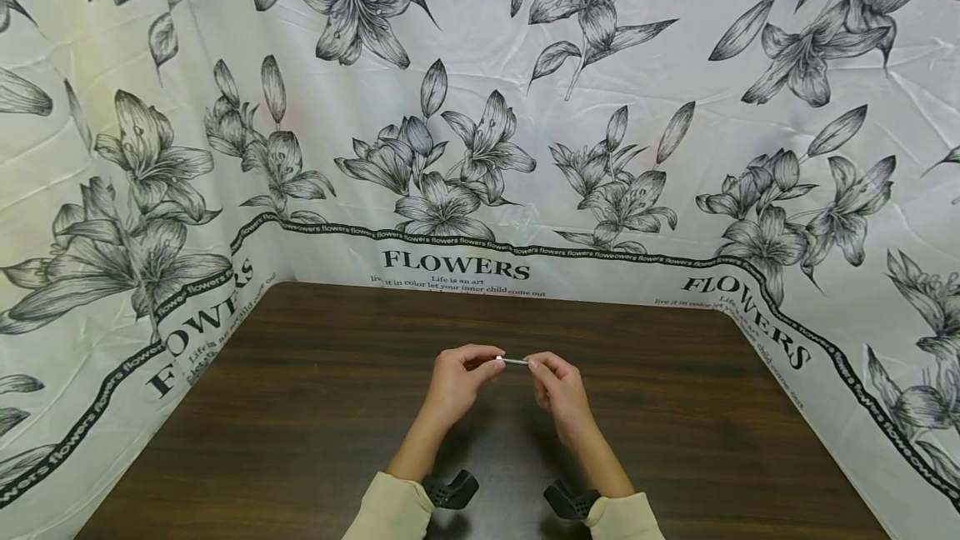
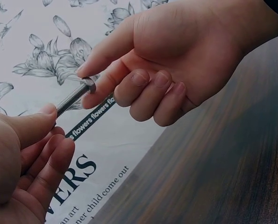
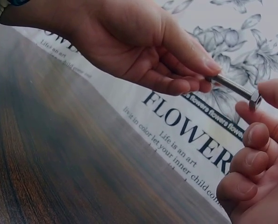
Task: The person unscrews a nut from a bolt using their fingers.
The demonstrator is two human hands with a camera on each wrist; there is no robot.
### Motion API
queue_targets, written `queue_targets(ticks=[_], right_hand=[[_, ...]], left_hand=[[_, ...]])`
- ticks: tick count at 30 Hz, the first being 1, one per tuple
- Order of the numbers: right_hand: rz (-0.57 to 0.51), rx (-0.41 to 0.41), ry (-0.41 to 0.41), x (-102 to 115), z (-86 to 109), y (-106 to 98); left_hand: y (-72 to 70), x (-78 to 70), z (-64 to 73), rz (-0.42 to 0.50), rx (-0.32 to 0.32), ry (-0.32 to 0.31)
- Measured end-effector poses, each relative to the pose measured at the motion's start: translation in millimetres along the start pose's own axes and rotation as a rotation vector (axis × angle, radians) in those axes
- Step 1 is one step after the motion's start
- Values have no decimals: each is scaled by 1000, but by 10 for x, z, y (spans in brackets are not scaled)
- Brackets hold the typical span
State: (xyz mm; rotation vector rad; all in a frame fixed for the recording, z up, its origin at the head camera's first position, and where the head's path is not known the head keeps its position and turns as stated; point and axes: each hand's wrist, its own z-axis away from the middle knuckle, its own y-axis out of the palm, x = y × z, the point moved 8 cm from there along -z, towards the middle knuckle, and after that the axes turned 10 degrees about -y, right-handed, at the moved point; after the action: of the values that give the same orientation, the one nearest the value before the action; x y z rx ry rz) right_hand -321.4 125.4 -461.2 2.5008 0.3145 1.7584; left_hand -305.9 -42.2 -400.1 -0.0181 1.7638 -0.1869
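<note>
A silver metal bolt (image 1: 514,362) with a hex head and a threaded shank is held up over the table between both hands. My left hand (image 1: 454,382) has its thumb and index finger at either side of the hex head; its other fingers curl toward the palm in the left wrist view. With thumb and fingers, my right hand (image 1: 559,394) pinches the far end of the shank, hiding the tip. The thread (image 2: 72,99) shows between the two hands in the left wrist view. In the right wrist view, the hex head (image 3: 255,99) sits by the left fingertips.
Below the hands lies a dark brown wood-grain table (image 1: 315,407). A white curtain (image 1: 480,48) printed with black lilies and lettering surrounds its back and sides. Each wrist wears a black device (image 1: 452,490) near a cream sleeve (image 1: 390,511).
</note>
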Motion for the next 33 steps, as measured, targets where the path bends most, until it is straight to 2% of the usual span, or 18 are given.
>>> queue_targets(ticks=[7, 15, 28, 33], right_hand=[[-20, 24, -104, 68, 4, 25], [-53, 48, -149, 114, 6, 45], [-80, 44, -200, 160, 5, 39], [-21, -4, -142, 121, -7, -2]], left_hand=[[-4, -2, -14, -11, -3, -11], [7, 356, -160, -8, -16, -28], [1, 360, -158, 0, -18, -23], [11, 363, -159, -1, -15, -25]])
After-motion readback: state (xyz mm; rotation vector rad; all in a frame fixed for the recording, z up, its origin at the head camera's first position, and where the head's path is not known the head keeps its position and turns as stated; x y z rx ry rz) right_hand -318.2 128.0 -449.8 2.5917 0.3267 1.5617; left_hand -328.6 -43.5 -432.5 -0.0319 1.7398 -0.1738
